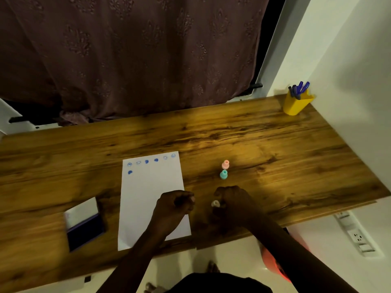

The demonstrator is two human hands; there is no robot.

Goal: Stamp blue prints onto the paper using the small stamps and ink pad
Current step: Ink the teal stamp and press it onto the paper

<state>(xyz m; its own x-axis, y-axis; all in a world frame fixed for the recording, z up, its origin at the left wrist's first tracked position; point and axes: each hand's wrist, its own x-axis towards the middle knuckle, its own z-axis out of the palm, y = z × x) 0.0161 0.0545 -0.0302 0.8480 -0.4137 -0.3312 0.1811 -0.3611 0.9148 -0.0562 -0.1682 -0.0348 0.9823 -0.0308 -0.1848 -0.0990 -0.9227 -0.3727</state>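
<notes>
A white sheet of paper (148, 197) lies on the wooden desk (254, 144), with a row of several blue prints (151, 161) along its far edge and one more below at the left. An open ink pad (84, 224) with a dark blue pad sits left of the paper. A pink stamp (225, 164) and a teal stamp (223, 174) stand upright right of the paper. My right hand (230, 203) is closed around a small pale stamp (215, 203) just above the desk. My left hand (175, 205) is a closed fist over the paper's right edge.
A yellow pen holder (296, 104) with blue pens stands at the desk's far right corner by the white wall. A dark patterned curtain (127, 56) hangs behind the desk. A power strip (357, 235) is mounted below the desk's right end.
</notes>
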